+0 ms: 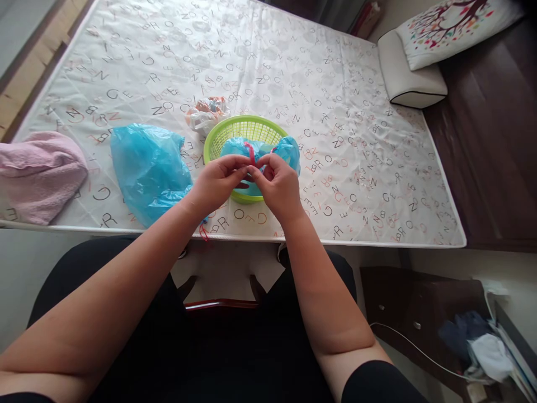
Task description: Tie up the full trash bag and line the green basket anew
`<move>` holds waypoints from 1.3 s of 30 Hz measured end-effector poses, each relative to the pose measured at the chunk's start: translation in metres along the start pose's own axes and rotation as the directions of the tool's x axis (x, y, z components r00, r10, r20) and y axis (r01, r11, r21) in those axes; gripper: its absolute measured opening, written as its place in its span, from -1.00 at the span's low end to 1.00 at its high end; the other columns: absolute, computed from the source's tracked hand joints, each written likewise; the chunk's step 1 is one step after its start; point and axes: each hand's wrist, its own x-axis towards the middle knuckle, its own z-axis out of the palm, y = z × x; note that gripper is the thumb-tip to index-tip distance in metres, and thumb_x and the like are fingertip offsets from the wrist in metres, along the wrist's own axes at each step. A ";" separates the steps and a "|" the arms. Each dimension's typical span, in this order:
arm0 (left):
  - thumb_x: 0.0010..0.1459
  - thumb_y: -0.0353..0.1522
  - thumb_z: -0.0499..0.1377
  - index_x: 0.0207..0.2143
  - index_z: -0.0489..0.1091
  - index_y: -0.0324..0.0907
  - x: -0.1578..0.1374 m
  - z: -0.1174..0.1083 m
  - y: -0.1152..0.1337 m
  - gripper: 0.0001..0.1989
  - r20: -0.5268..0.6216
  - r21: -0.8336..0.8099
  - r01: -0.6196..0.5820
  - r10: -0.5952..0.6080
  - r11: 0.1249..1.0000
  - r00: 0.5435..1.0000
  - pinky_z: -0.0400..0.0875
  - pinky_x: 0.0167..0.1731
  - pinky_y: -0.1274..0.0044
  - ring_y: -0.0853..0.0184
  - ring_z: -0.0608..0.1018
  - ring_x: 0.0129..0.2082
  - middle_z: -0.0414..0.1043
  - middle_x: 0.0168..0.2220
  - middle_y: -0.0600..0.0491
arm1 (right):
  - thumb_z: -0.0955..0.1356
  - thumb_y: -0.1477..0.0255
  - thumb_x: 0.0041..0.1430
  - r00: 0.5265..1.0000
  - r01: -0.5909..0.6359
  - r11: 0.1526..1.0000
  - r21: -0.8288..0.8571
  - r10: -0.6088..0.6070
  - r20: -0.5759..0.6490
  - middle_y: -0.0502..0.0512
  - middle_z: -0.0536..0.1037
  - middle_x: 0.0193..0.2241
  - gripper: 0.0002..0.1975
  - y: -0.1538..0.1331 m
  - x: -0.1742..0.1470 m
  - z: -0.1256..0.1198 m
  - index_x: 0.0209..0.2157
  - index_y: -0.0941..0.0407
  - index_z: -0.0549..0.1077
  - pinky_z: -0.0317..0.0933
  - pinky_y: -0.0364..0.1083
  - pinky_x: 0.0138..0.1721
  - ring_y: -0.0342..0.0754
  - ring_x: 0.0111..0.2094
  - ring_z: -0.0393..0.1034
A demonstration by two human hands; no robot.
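Observation:
Both hands meet over a green plastic basket (213, 134) that has a blue plastic bag (287, 150) bunched inside it. Between my left hand (220, 178) and my right hand (279, 184), the fingertips pinch the pink drawstring (250, 151) of that bag. The thumbs and forefingers of the two hands touch, so part of the string is hidden. Left of the basket lies a second blue plastic bag (146, 168), puffed up, with a red string (203, 231) hanging at the mattress edge. A crumpled white and orange plastic bag (207, 113) rests just behind the basket.
A pink towel (44, 173) lies at the left of the letter-printed mattress (356, 184). At the far right are a cream cushion (413, 78) and a white pillow with a tree print (448, 28). Below right stands a dark low table (419, 296) with clothes (489, 355) beside it.

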 end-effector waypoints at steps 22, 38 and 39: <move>0.14 -0.48 0.27 -0.13 0.54 -0.05 0.020 -0.058 -0.031 -0.75 -0.129 0.745 -0.187 0.414 0.640 0.901 0.41 0.28 0.04 -0.05 0.54 0.13 0.55 -0.05 -0.13 | 0.30 -0.04 0.46 0.936 0.065 0.970 0.234 0.023 -0.352 -0.04 0.36 -0.34 -0.61 0.030 0.025 -0.051 -0.02 -0.02 0.43 0.30 -0.15 -0.47 -0.20 -0.45 0.37; 0.48 -0.23 0.16 0.25 0.43 -0.15 -0.010 0.000 -0.019 -0.62 0.189 0.569 -0.414 0.377 0.710 0.907 0.55 -0.18 0.52 0.35 0.65 -0.33 0.63 -0.26 0.04 | 0.40 0.04 0.40 0.999 -0.045 0.953 0.300 0.038 0.029 -0.06 0.34 -0.40 -0.69 0.015 0.017 -0.026 -0.11 -0.01 0.42 0.37 -0.11 -0.39 -0.17 -0.44 0.30; 0.49 -0.24 0.14 0.27 0.42 -0.16 -0.009 -0.001 -0.018 -0.61 0.188 0.582 -0.411 0.376 0.702 0.907 0.55 -0.19 0.52 0.35 0.65 -0.33 0.63 -0.27 0.04 | 0.40 0.02 0.41 0.998 -0.054 0.951 0.304 0.061 -0.014 -0.06 0.35 -0.39 -0.67 0.020 0.019 -0.026 -0.07 -0.02 0.42 0.36 -0.12 -0.40 -0.17 -0.44 0.31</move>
